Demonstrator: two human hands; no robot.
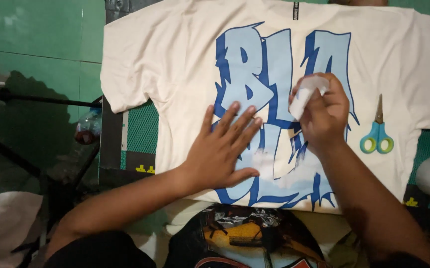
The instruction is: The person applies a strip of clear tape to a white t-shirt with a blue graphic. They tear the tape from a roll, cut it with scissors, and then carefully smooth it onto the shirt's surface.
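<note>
The cream shirt [185, 54] lies spread flat, the left hand [222, 151] pressing it open-palmed, the right hand [324, 111] pinching a white film [307, 94]; a hasty pull could lift or smear the blue print [274, 74].

I see the shirt [175, 64] spread flat, my left hand [222, 149] pressed on its print, right hand [324, 114] just beside it, scissors [377, 134] lying on the shirt further right

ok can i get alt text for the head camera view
A left hand presses flat on a cream t-shirt with a blue graffiti print, while the right hand holds a clear film sheet over it. Blue-handled scissors lie on the shirt.
</note>
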